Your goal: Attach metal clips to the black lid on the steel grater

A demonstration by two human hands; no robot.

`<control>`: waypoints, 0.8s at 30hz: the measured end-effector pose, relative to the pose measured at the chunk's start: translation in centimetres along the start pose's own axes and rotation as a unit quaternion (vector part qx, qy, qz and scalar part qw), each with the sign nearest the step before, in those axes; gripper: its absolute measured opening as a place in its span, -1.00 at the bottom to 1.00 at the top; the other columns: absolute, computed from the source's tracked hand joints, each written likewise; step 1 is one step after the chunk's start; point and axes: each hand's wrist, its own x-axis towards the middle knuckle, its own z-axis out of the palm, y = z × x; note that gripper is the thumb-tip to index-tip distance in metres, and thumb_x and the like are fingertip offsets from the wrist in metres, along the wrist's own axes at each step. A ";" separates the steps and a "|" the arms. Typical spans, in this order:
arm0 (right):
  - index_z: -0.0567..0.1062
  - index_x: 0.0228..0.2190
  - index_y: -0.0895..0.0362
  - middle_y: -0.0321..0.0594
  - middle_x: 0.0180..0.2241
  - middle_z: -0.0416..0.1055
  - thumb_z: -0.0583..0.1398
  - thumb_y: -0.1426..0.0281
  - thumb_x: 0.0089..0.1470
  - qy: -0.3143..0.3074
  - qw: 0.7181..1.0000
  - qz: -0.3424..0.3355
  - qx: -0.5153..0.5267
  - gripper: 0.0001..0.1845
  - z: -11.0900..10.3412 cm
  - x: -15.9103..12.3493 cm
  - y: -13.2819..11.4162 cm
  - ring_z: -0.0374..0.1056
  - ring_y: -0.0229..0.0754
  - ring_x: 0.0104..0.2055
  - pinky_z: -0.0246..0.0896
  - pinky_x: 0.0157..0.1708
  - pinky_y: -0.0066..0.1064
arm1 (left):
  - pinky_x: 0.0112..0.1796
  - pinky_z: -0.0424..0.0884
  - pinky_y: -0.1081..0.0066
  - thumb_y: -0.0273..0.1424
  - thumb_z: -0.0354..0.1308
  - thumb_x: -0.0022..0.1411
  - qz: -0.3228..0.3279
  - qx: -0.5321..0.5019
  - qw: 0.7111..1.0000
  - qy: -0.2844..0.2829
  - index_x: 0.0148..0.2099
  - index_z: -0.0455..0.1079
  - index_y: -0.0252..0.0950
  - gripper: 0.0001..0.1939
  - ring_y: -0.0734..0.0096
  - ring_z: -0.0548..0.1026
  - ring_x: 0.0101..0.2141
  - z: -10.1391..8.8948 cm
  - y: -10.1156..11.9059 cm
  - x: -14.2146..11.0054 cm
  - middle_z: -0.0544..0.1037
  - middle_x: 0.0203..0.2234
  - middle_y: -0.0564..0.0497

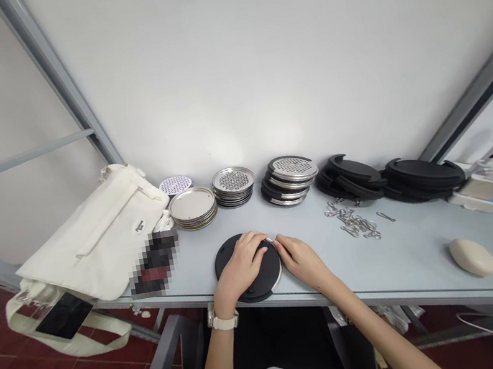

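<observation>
A black round disc-shaped holder [254, 285] lies flat near the table's front edge, with a thin silver rim showing at its lower right. My left hand [244, 261] rests on top of it, fingers bent over the surface and gripping near its upper right edge. At that edge my right hand [300, 258] has its fingertips closed on a small silver metal piece [269, 240], mostly covered by fingers. Whether this piece is a clip or part of the disc I cannot tell. To the right lies a pile of silver wire clips [351, 221].
Along the wall stand stacks of plain metal discs [192, 205], grater discs [233, 181], grater discs with black holders [292, 169] and black holders [352, 170], [424, 175]. A cream bag [94, 235] sits left; a beige mouse-shaped object [473, 257] with a cord lies right.
</observation>
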 end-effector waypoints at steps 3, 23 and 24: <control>0.23 -0.46 0.07 -0.29 -0.53 0.33 -0.11 0.37 0.29 -0.001 1.000 -0.002 -0.002 -0.72 -0.1 -0.1 -0.1 0.25 -0.21 -0.49 0.04 -0.46 -0.45 | 0.08 0.25 0.24 -0.46 -0.08 0.37 0.000 -0.004 1.000 0.002 0.07 0.27 -0.20 -0.73 0.34 0.32 0.02 0.0 0.0 0.0 0.41 -0.06 -0.01; 0.22 -0.45 0.07 -0.30 -0.54 0.31 -0.10 0.39 0.25 0.003 1.000 0.003 -0.018 -0.76 0.1 -0.1 0.1 0.24 -0.20 -0.49 0.03 -0.47 -0.44 | 0.07 0.28 0.21 -0.46 -0.09 0.37 -0.001 0.002 1.000 -0.005 0.13 0.29 -0.17 -0.67 0.31 0.32 0.02 0.0 -0.1 0.0 0.40 -0.03 -0.03; 0.22 -0.45 0.07 -0.31 -0.54 0.31 -0.09 0.40 0.25 0.001 1.000 0.002 -0.018 -0.77 0.0 -0.1 0.0 0.24 -0.21 -0.49 0.03 -0.46 -0.44 | 0.07 0.28 0.21 -0.46 -0.09 0.37 -0.003 0.001 1.000 -0.005 0.13 0.29 -0.16 -0.66 0.31 0.32 0.02 0.0 -0.1 0.0 0.40 -0.03 -0.02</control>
